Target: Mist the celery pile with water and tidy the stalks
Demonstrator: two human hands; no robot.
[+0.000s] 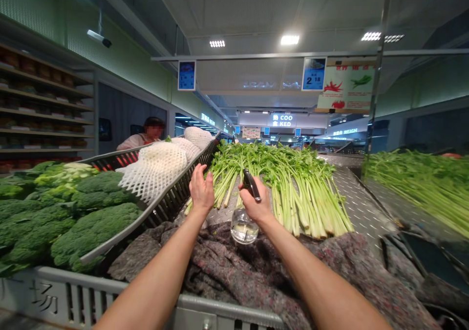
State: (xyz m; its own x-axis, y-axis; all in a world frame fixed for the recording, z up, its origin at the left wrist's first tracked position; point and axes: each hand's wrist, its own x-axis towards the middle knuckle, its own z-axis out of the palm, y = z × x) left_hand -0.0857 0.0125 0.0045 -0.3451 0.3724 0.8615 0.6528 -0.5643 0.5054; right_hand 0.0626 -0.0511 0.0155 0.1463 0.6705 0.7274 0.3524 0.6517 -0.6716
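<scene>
My right hand (255,204) is wrapped round a clear spray bottle (244,227) with a black trigger head (251,184), held above a grey felt cloth (234,266). My left hand (201,189) reaches forward with fingers stretched out, touching the cut ends of the green leafy stalks (278,183) heaped on the metal display shelf (361,205). The stalks lie in a long pile with pale stems toward me.
Broccoli heads (76,213) fill a bin at left, with foam-netted produce (157,169) behind them and a black slatted divider (172,198) between. A person (142,134) stands beyond. A mirror panel (421,183) at right reflects greens. A grey rail (110,291) fronts the stand.
</scene>
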